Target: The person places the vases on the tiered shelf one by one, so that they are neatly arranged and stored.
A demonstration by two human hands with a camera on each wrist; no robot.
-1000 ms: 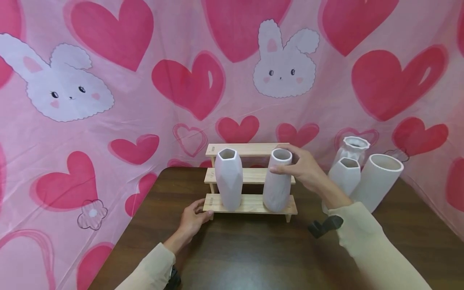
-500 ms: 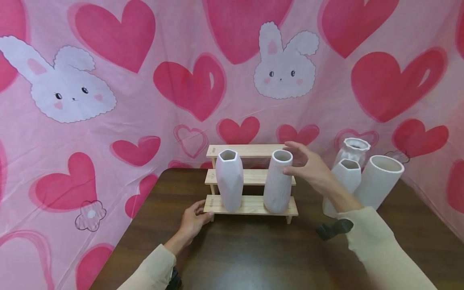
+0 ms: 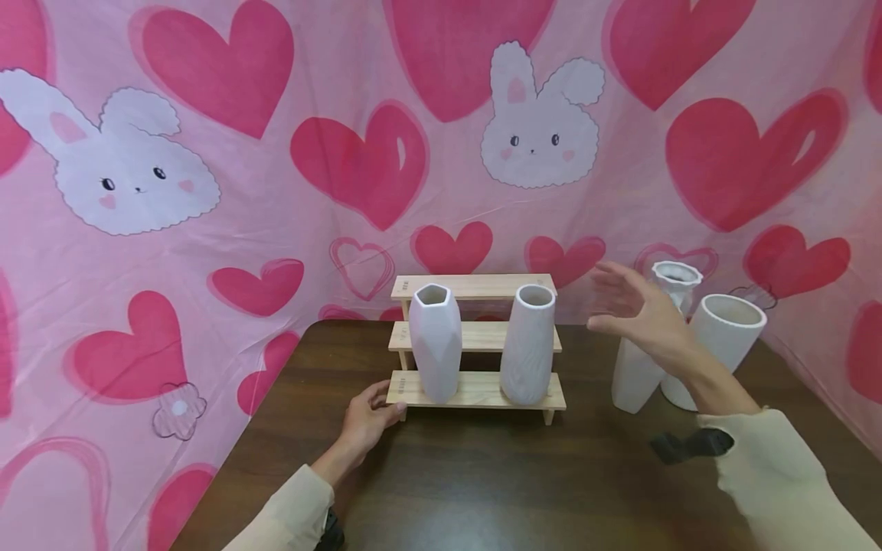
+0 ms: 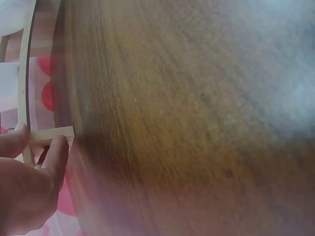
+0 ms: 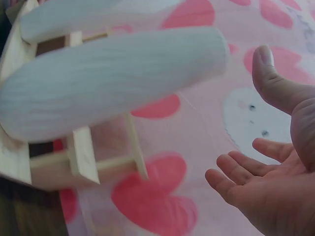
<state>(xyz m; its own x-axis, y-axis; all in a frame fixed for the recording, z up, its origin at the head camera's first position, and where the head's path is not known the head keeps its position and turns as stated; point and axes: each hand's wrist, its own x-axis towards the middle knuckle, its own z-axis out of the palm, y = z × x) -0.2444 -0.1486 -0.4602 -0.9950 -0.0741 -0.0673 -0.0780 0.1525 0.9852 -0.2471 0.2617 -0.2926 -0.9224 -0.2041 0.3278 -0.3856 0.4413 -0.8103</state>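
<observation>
A three-tier wooden stand (image 3: 475, 392) stands on the table, with two white vases on its lowest shelf. At the left is the faceted vase (image 3: 436, 344) with an angular mouth; at the right, the round-mouthed vase (image 3: 527, 352) with a textured surface. My left hand (image 3: 367, 419) grips the stand's lower left end, and in the left wrist view thumb and fingers are about its leg (image 4: 51, 133). My right hand (image 3: 644, 317) is in the air right of the stand, fingers spread and holding nothing. In the right wrist view it is apart from the round-mouthed vase (image 5: 113, 78).
Several more white vases stand at the right of the dark wooden table (image 3: 468, 474): a ruffled-rim vase (image 3: 678, 274), a wide cylindrical vase (image 3: 733, 325) and a faceted vase (image 3: 632, 379) partly behind my right hand. A pink heart-patterned cloth (image 3: 441, 176) hangs behind.
My right hand has let go of the round-mouthed vase and moved right, towards the other vases. The left hand keeps its grip on the stand, and both vases stay in place.
</observation>
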